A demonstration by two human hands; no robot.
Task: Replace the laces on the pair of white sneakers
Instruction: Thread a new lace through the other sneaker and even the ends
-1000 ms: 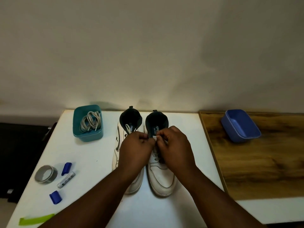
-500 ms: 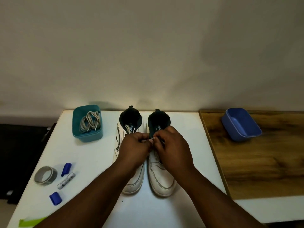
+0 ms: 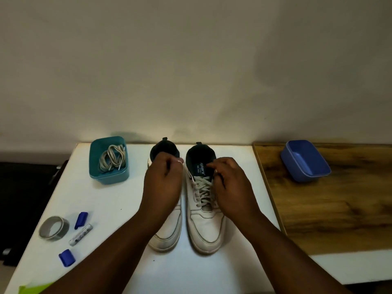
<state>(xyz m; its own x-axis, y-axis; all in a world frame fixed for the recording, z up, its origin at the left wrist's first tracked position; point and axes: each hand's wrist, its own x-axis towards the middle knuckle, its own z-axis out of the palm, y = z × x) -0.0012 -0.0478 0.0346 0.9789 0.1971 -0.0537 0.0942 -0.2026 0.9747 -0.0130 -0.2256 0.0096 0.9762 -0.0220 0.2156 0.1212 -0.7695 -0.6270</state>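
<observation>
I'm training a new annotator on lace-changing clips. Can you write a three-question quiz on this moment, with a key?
1. True or false: the teal tub holds a bundle of laces.
2. Which sneaker shows its lacing uncovered? A: left sneaker. B: right sneaker.
3. Fill in: the blue tub stands on the ____ surface.

Key
1. True.
2. B. The right sneaker's crossed laces show between the hands; the left hand covers the other sneaker's lacing, and the right hand sits at the right sneaker's upper eyelets.
3. Wooden.
</observation>
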